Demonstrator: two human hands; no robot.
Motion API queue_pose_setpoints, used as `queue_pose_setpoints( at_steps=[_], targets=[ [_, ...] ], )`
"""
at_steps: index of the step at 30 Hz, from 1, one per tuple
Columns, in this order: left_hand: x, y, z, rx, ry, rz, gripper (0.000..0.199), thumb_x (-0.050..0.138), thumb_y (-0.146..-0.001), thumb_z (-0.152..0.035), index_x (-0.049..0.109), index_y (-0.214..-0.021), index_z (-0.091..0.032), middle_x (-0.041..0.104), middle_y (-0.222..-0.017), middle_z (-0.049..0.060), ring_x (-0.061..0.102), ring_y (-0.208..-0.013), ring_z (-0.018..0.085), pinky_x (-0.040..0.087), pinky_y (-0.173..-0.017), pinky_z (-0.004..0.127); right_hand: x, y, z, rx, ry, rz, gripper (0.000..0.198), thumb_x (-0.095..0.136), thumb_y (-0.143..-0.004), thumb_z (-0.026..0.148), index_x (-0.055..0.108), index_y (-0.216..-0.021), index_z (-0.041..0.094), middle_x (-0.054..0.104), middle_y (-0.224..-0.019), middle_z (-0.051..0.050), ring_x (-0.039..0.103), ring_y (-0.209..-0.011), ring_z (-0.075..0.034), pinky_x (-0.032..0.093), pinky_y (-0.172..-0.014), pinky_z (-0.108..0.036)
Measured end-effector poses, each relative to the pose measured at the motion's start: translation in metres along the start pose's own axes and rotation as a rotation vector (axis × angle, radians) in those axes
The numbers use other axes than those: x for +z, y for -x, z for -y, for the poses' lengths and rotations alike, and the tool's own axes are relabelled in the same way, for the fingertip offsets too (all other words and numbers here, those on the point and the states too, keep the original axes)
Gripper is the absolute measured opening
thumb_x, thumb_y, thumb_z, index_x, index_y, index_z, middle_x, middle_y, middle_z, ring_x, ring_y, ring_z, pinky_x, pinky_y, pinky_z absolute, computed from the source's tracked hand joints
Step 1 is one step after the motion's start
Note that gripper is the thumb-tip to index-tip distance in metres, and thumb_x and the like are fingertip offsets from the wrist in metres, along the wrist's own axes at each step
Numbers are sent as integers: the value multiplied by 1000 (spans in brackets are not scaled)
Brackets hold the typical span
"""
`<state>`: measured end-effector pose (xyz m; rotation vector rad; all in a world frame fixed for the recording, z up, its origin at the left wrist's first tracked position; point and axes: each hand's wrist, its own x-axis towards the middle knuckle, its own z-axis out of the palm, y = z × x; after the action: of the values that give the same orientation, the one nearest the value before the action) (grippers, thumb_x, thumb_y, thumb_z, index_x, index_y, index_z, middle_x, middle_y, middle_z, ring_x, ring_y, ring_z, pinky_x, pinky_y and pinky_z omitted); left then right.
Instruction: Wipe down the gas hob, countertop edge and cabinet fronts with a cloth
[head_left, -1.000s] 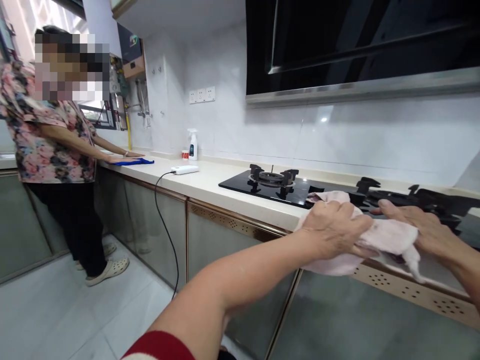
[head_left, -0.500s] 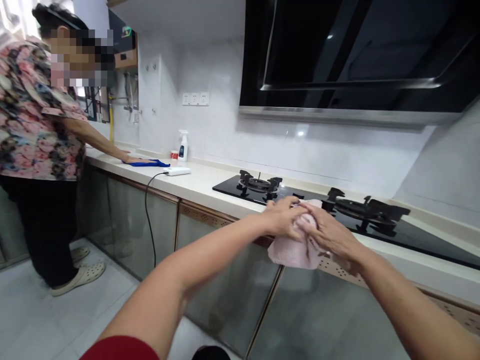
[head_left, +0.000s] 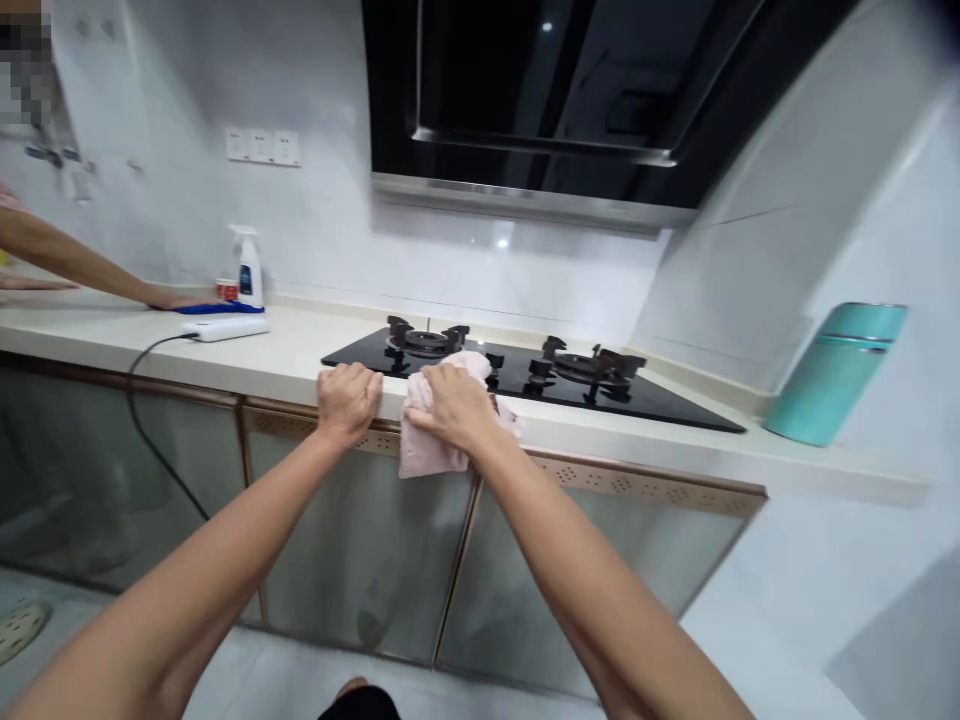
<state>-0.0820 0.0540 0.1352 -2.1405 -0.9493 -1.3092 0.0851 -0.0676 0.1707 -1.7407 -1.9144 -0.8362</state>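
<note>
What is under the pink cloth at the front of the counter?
The countertop and perforated trim run in behind the pink cloth from either side. Anything else beneath it is covered, with the right hand over it.

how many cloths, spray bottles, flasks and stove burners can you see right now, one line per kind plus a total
Cloths: 2 (pink cloth under the right hand, blue cloth)
Spray bottles: 1 (white spray bottle)
Flasks: 1 (teal flask)
Burners: 2 (left burner, right burner)
Total: 6
</note>
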Motion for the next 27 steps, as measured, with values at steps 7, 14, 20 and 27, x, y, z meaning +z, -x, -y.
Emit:
queue_pose_setpoints(
  at_steps=[7,14,20,27],
  targets=[
    [3,-5,16,96,42,-40,42,34,-100,-39,70,-86,-23,73,-91,7,58,-85,25,29,-80,40,-11,53,-62,11,100,-104,58,47,-95,65,55,-128,17,64,-118,-14,56,-108,-30,41,-95,-44],
    [12,-8,15,21,19,-71,46,33,-98,-43,70,-81,-22,75,-86,3,55,-81,20,28,-79,36,-66,167,-212,523,171,-135,50,31,-95,51,62,-117,18,65,-119,-15,57,-109,-32,42,-93,-46],
    [12,-10,13,-28,36,-92,48,31,-95,-42,70,-78,-22,75,-85,2,54,-78,19,27,-78,35,-132,248,-308,908,152,-133,48,32,-91,45,68,-105,17,64,-116,-24,59,-107,-38,41,-87,-49],
    [21,-10,9,-58,18,-141,43,32,-93,-37,69,-76,-22,73,-82,2,50,-76,20,27,-79,36,-110,251,-302,1175,199,-366,54,30,-94,44,63,-120,10,57,-119,-30,54,-113,-43,43,-86,-53]
  ],
)
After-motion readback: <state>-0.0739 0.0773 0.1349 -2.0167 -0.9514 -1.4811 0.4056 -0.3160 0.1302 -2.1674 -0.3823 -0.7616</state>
